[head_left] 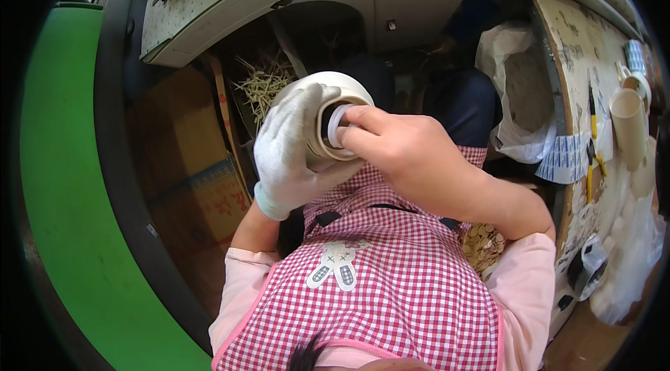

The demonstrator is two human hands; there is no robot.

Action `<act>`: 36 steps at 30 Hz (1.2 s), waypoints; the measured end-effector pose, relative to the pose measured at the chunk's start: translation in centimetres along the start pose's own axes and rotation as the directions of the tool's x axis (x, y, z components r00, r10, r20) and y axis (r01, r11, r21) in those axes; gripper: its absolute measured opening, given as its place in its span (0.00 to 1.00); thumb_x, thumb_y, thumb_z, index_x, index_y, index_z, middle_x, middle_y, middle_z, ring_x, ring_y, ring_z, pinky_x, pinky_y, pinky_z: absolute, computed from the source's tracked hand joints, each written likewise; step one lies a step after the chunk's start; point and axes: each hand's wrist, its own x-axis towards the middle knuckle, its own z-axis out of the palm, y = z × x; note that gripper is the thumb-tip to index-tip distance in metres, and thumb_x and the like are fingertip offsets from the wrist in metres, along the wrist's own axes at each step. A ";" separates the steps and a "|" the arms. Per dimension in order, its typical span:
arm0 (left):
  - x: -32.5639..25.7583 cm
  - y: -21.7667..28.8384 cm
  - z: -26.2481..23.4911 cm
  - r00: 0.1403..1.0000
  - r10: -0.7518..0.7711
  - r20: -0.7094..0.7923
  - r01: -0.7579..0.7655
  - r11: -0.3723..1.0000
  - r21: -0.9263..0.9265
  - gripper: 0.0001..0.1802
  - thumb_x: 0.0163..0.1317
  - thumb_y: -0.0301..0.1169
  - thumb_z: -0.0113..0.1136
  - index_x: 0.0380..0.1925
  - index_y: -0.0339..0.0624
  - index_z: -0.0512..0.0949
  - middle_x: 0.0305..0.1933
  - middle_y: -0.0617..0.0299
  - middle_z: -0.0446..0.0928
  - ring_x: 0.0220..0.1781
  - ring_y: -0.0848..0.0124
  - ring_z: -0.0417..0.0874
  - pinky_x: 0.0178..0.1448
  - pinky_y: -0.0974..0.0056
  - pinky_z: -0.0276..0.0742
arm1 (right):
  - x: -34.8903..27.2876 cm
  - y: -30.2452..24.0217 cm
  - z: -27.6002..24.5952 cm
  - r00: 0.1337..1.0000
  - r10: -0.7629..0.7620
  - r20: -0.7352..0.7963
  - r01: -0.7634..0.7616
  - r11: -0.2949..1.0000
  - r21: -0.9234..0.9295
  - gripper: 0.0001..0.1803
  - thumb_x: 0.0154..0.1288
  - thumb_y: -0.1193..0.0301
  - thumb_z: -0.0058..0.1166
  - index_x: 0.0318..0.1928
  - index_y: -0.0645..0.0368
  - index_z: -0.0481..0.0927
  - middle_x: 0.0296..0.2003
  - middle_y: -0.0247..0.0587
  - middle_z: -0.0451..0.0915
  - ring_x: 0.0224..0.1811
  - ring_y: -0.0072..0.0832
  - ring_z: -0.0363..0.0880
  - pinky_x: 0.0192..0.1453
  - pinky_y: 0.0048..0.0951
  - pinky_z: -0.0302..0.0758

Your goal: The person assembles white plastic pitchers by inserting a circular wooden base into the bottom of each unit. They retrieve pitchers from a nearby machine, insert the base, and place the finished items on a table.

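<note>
My left hand (pixel 287 144), in a whitish work glove, is wrapped round the side of a cream, hollow, round housing (pixel 354 83). The housing is tilted so that its dark opening faces me, above my lap. My bare right hand (pixel 398 146) pinches a pale, translucent ring (pixel 336 128) between thumb and fingers. This ring sits at the mouth of the housing, partly inside it. Whether it is seated there I cannot tell, as my fingers cover part of it.
A green conveyor belt (pixel 77 182) runs along the left. Ahead are a grey-white cabinet (pixel 412 11) and thin pale strips (pixel 265 92) in a carton. On the right, a plastic bag (pixel 513 92) hangs by a worn workbench (pixel 569 57) holding yellow-handled pliers (pixel 594 154) and a cream tube (pixel 628 123).
</note>
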 end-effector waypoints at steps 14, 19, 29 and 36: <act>-1.8 -0.2 -0.7 0.999 0.028 -0.028 -0.031 0.996 -0.083 0.48 0.39 0.39 0.88 0.62 0.34 0.78 0.57 0.48 0.85 0.58 0.51 0.88 0.65 0.51 0.82 | 0.9 -0.2 2.7 0.989 -0.083 0.123 0.127 0.899 -0.419 0.08 0.51 0.71 0.68 0.34 0.55 0.90 0.33 0.39 0.88 0.36 0.31 0.90 0.36 0.32 0.86; -1.6 -0.2 -0.9 1.000 0.027 -0.008 -0.028 0.993 -0.116 0.45 0.38 0.39 0.88 0.59 0.34 0.80 0.56 0.48 0.85 0.58 0.50 0.88 0.64 0.51 0.82 | 1.1 -0.7 3.1 0.992 -0.069 0.106 0.109 0.894 -0.434 0.08 0.49 0.71 0.68 0.33 0.57 0.90 0.34 0.42 0.88 0.35 0.33 0.90 0.37 0.32 0.86; -1.7 0.2 -0.6 0.999 0.040 -0.001 -0.040 0.993 -0.108 0.45 0.38 0.38 0.88 0.59 0.35 0.81 0.57 0.49 0.85 0.60 0.51 0.87 0.66 0.51 0.81 | 0.5 -1.0 3.6 0.997 -0.063 0.041 0.074 0.900 -0.429 0.07 0.49 0.73 0.67 0.32 0.58 0.90 0.34 0.43 0.88 0.35 0.34 0.90 0.37 0.32 0.86; -1.9 0.2 -0.6 1.000 -0.009 -0.023 0.005 0.985 -0.170 0.43 0.39 0.37 0.88 0.59 0.35 0.81 0.56 0.49 0.86 0.60 0.53 0.87 0.66 0.52 0.82 | 1.1 -0.4 2.1 0.985 -0.084 0.149 0.131 0.931 -0.340 0.05 0.52 0.72 0.66 0.30 0.58 0.88 0.30 0.42 0.87 0.34 0.37 0.89 0.40 0.34 0.85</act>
